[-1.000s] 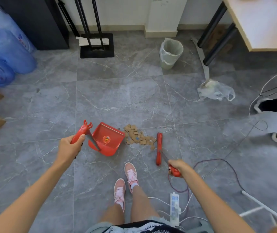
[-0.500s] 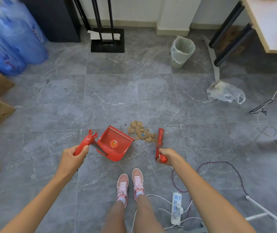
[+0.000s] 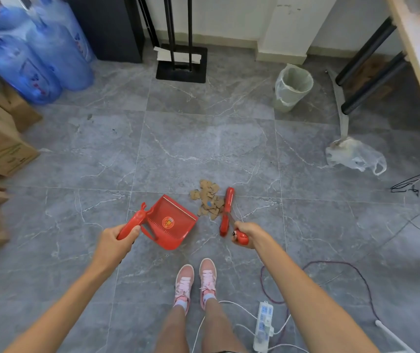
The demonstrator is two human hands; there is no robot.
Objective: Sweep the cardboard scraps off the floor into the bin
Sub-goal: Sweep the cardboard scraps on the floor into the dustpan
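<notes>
The lined waste bin stands well apart, near the far wall. My left hand is wrapped round the handle of the red dustpan, which is probably rigid and light; its mouth faces the pile. My right hand grips the red brush by its handle end. The brush head lies right beside the cardboard scraps. They look small, stiff and nearly weightless, likely to skitter, so I'd use short, gentle strokes.

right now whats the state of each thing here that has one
cardboard scraps, piled on the floor
dustpan, empty, left of the scraps
broom, head at the pile's right side
left hand, grips the dustpan handle
right hand, grips the broom handle
bin, upright, lined, open
</notes>
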